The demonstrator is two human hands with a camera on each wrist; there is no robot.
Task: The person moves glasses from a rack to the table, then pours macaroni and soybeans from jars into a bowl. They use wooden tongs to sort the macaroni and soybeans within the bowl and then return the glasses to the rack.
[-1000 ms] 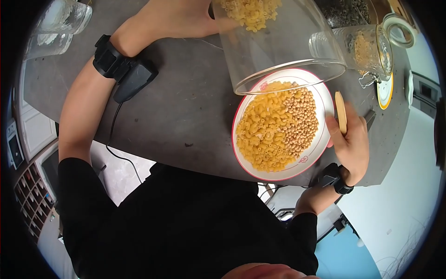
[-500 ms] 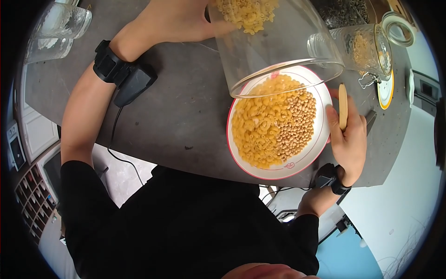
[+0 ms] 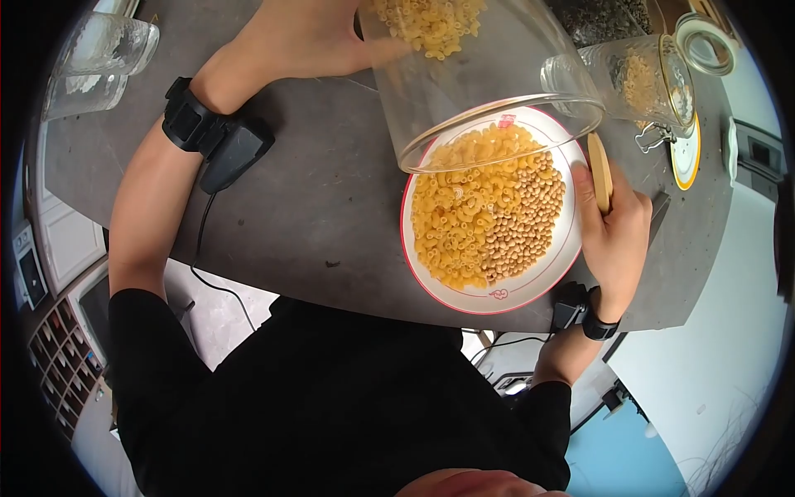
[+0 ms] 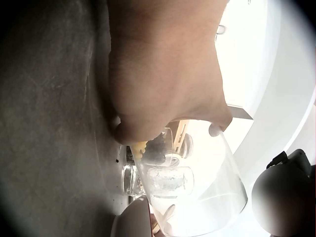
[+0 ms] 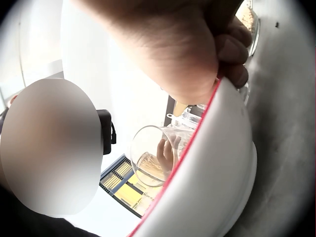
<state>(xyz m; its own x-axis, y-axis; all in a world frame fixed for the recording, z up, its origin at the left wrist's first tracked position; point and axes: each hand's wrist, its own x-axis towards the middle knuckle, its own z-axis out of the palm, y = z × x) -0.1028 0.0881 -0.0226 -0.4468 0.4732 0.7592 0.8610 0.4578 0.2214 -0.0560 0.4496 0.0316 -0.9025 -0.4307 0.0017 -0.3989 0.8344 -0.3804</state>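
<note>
My left hand (image 3: 306, 41) grips a large clear glass jar (image 3: 497, 79) near its base. The jar lies tilted, its mouth overlapping the far side of a white red-rimmed bowl (image 3: 570, 219), with some macaroni (image 3: 435, 29) at its closed end. Inside the bowl, macaroni (image 3: 451, 219) covers the left and round beige beans (image 3: 530, 219) the right. My right hand (image 3: 617, 244) holds the bowl's right rim; in the right wrist view its fingers (image 5: 232, 52) curl at the rim's underside. A flat, round-ended wooden piece (image 3: 600, 174) sticks up between that thumb and the fingers.
A clip-top glass jar (image 3: 642, 83) with beige contents lies on its side at the back right, beside a yellow-rimmed plate (image 3: 686, 153). Two glass vessels (image 3: 108, 50) are at the far left. A cable (image 3: 199, 240) trails from my left wrist over the grey table's edge (image 3: 331, 311).
The bowl has turned clockwise in the head view under my right hand and shifted slightly left. My left hand and the big jar have drifted a little left.
</note>
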